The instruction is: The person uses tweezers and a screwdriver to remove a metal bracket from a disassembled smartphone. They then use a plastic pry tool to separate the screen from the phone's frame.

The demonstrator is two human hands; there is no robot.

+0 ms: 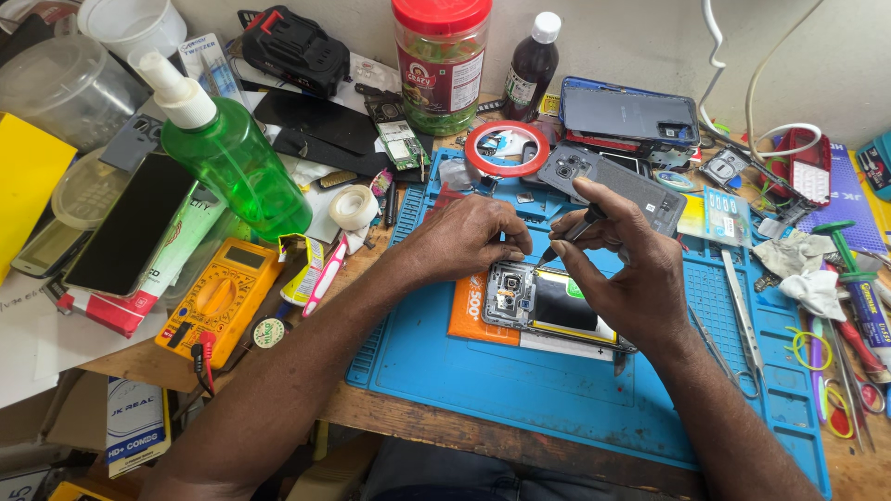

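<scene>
Cluttered wooden tabletop (445, 429) against a pale wall, with one blue repair mat (520, 380) covering its middle. One opened phone (548, 306), back cover off, lies on the mat at centre, resting partly on an orange card (469, 315). Left hand (469, 237) is curled, fingertips pressed together on the phone's top edge near the camera block. Right hand (622, 264) pinches one thin black screwdriver (568, 237), tip pointing down at the phone's upper part, just beside the left fingers.

Two grey phone back covers: one (613, 181) just behind the hands, one (631, 111) farther back on a small stack. One red tape ring (506, 148) behind the left hand. One green spray bottle (227, 153) tilted at left, one yellow multimeter (218, 297) near it, one black phone (130, 223) face up at far left. One clear jar with red lid (441, 60) and one dark bottle with white cap (531, 60) at the wall. One white tape roll (353, 206) beside the mat. One pair of metal tweezers (742, 315) on the mat's right side; more tools at far right, count unclear.
</scene>
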